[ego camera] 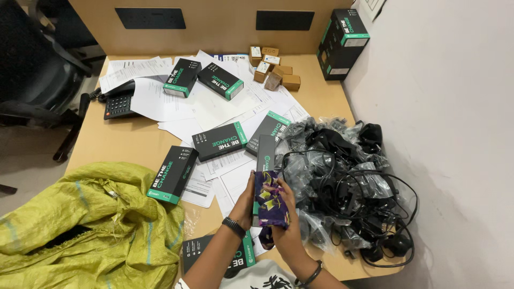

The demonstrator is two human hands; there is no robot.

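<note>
Fingers (250, 188) of both hands around purple cloth (269, 200), box (265, 152) behind (upright)

Tan desk (123, 144) under even light. Far: wooden partition (225, 27) with two dark slots. Right: plain white wall (455, 134). Far left: black chair (37, 80) on pale floor (21, 155).

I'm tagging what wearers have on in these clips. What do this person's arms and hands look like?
Both forearms are bare, with no sleeves showing. The left hand has a dark beaded bracelet at the wrist; the right hand has a thin dark bangle.
</note>
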